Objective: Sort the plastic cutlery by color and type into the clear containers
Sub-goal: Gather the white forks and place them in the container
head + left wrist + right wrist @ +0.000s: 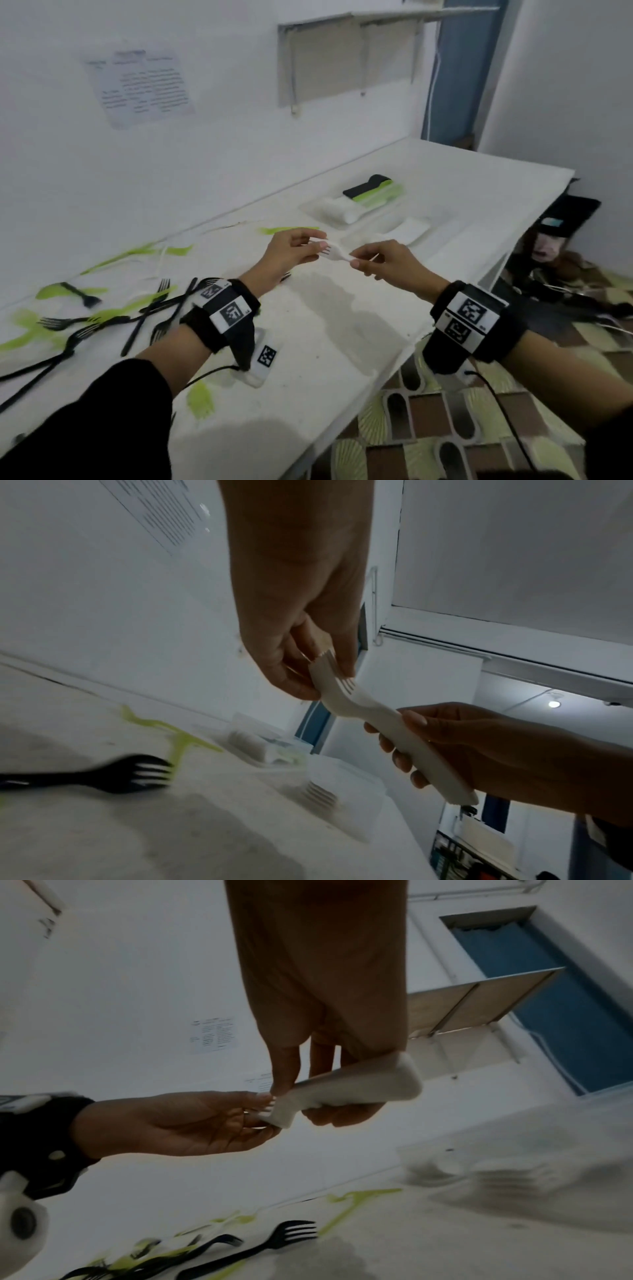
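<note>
Above the middle of the white table (pixel 342 325), both hands hold a small stack of white plastic forks (pixel 337 255). My left hand (pixel 317 245) pinches the tine end (pixel 330 666) between thumb and fingers. My right hand (pixel 356 258) grips the handle end (pixel 359 1088), fingers curled round it (pixel 431 750). In the left wrist view two forks lie nested together. Beyond the hands stand two clear containers: the far one (pixel 318 212) holds white, black and green cutlery, the nearer one (pixel 435 219) holds white pieces.
Loose black forks (pixel 164 308) and green cutlery (pixel 137 253) lie scattered over the left part of the table. A white marker block (pixel 265 358) sits near the front edge. Patterned floor (pixel 445 428) and dark clutter (pixel 555 260) lie to the right.
</note>
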Demonstrator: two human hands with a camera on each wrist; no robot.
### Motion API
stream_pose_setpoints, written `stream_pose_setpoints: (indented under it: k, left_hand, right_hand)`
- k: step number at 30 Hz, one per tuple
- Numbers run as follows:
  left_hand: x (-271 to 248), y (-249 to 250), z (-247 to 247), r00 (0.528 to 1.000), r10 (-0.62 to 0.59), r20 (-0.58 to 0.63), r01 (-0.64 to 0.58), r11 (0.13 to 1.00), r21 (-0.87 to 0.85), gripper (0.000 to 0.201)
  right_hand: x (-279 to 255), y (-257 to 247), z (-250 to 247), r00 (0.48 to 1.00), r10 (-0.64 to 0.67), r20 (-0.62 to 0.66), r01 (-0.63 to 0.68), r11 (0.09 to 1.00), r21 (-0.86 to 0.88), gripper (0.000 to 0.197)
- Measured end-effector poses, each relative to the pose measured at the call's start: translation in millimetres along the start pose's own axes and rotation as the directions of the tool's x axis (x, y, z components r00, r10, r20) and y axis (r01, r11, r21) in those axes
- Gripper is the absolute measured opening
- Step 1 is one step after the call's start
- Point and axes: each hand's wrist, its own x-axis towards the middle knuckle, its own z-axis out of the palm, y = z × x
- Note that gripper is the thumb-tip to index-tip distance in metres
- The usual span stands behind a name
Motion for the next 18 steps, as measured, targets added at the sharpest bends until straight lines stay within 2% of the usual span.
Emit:
stream_pose_setpoints:
  k: [5,9,12,15,18]
  left_hand:
    - [45.4,2.3,71.4,0.999,-0.001,0.055,0.000,1.000,0.019,0.015]
    - [75.9,2.4,110.0,0.999,0.026,0.037,-0.027,0.999,0.026,0.018]
    - [94.7,0.8,130.3,1.000,0.011,0.014,-0.012,1.000,0.028,0.017]
    - [112.3,-3.7,143.3,1.000,-0.020,-0.003,0.020,0.999,0.043,0.010]
    - [131.1,-8.7,145.6,0.998,-0.049,0.025,0.046,0.993,0.109,0.010]
  right_hand:
    - [-0.2,46.4,-68.1,1.000,0.017,-0.026,-0.018,0.999,-0.030,0.014]
    - [10.6,78.4,-109.4,1.000,0.005,-0.001,-0.005,0.997,-0.077,0.020]
    - [24.1,95.2,-133.7,1.000,-0.001,0.024,0.004,0.994,-0.110,0.023]
    - [40.5,107.0,-152.0,0.998,-0.011,0.060,0.018,0.992,-0.122,0.017]
    - [63.0,116.3,-165.9,0.993,-0.034,0.114,0.051,0.987,-0.155,0.017]
